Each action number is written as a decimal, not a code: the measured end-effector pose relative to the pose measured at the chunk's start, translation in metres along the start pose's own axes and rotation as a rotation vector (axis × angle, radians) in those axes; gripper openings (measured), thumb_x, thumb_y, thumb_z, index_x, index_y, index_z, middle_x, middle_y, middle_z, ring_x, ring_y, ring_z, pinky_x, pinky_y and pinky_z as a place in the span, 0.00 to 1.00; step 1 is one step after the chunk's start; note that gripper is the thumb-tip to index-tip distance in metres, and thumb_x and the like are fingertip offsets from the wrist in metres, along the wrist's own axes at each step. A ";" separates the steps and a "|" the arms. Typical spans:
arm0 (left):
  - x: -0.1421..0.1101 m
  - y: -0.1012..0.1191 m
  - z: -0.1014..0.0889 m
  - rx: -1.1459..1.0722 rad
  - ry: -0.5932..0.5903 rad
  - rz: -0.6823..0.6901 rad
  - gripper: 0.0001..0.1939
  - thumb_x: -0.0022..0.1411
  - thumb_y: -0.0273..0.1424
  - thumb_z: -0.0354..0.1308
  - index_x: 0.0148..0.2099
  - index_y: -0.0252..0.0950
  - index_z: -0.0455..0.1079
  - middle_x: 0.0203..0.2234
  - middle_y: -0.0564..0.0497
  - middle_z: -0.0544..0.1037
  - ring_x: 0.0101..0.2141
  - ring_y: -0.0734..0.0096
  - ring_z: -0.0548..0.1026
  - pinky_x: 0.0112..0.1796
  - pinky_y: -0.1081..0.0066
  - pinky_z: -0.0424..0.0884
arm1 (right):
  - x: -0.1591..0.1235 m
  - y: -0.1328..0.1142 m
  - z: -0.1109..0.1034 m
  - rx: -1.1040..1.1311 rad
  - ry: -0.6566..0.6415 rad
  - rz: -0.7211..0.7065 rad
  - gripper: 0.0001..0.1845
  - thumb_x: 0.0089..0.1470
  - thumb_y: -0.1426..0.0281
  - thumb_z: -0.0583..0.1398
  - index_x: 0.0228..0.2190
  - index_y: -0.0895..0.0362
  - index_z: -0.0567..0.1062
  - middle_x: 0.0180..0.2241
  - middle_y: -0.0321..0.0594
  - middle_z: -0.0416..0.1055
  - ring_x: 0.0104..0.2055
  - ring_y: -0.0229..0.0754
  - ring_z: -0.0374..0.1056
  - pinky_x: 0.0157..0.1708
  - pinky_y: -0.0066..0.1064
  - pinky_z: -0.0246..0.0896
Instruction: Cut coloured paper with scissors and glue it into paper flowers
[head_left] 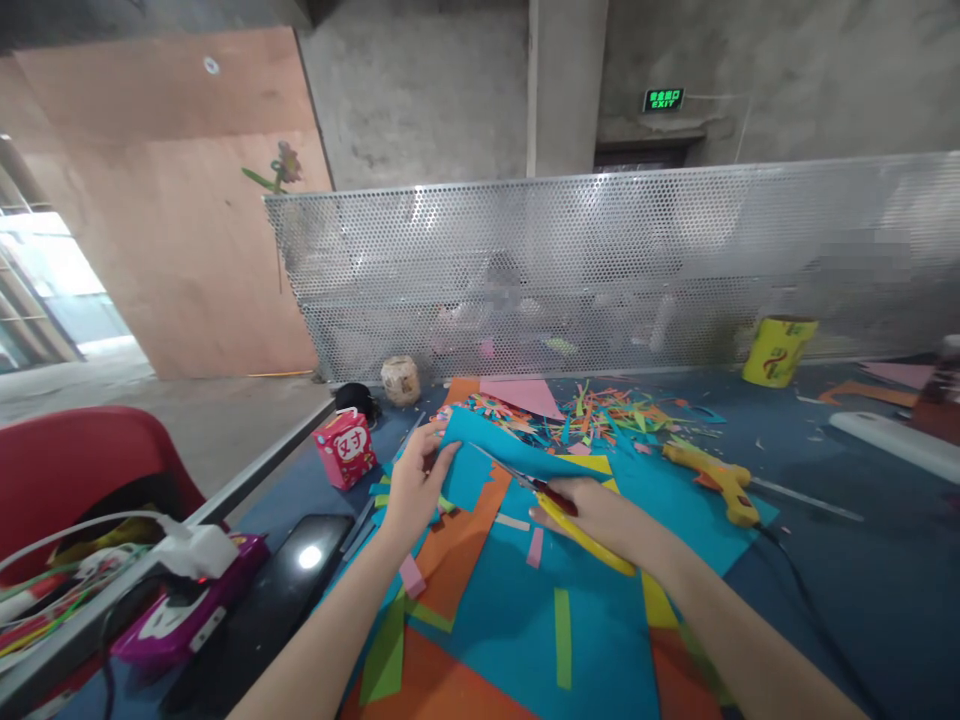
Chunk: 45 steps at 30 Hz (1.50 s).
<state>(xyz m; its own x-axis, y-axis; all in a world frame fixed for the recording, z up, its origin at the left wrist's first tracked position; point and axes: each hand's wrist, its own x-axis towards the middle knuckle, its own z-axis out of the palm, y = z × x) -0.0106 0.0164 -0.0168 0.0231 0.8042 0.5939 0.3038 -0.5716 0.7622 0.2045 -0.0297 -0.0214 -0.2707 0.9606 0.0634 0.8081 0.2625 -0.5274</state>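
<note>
My left hand (420, 475) pinches the left end of a blue paper sheet (517, 450), thumb on top. A pair of scissors (585, 535) with yellow handles is gripped in my right hand (600, 510); its blades point left and lie at the blue sheet. Whether the blades are fully closed is hard to see. Beneath both hands spread blue, orange and yellow papers. Small cut pieces lie on them, among them a green strip (562, 638) and a pink piece (535, 548).
Shredded paper strips (615, 415) pile up behind my hands. A yellow glue gun (716, 480) lies right, its cord running forward. On the left are a pink box (345, 450), a black phone (270, 590) and a purple power strip (191, 605). A perforated metal screen (525, 280) borders the table.
</note>
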 end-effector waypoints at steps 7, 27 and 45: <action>0.003 -0.004 0.000 0.004 0.067 -0.021 0.08 0.54 0.35 0.53 0.34 0.36 0.63 0.22 0.55 0.70 0.25 0.75 0.68 0.26 0.77 0.63 | 0.001 0.004 0.002 -0.014 -0.011 -0.017 0.21 0.47 0.50 0.51 0.22 0.56 0.67 0.18 0.33 0.60 0.19 0.34 0.55 0.19 0.25 0.44; 0.003 -0.011 0.009 -0.396 -0.043 -0.247 0.20 0.44 0.35 0.62 0.38 0.36 0.60 0.18 0.59 0.70 0.19 0.77 0.69 0.23 0.75 0.67 | 0.007 0.009 0.002 0.033 0.031 0.033 0.22 0.47 0.50 0.51 0.21 0.56 0.65 0.18 0.34 0.62 0.19 0.35 0.56 0.19 0.25 0.42; 0.001 -0.009 0.012 -0.501 -0.105 -0.276 0.21 0.44 0.30 0.63 0.40 0.34 0.60 0.22 0.57 0.75 0.22 0.77 0.72 0.26 0.77 0.69 | 0.009 0.008 0.006 0.011 0.058 0.091 0.20 0.46 0.53 0.53 0.24 0.57 0.70 0.22 0.37 0.66 0.24 0.38 0.62 0.22 0.25 0.46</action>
<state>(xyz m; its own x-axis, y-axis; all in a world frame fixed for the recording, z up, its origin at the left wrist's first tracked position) -0.0024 0.0245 -0.0263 0.1094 0.9317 0.3463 -0.1748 -0.3249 0.9294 0.2053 -0.0192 -0.0299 -0.1655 0.9842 0.0636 0.8221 0.1733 -0.5423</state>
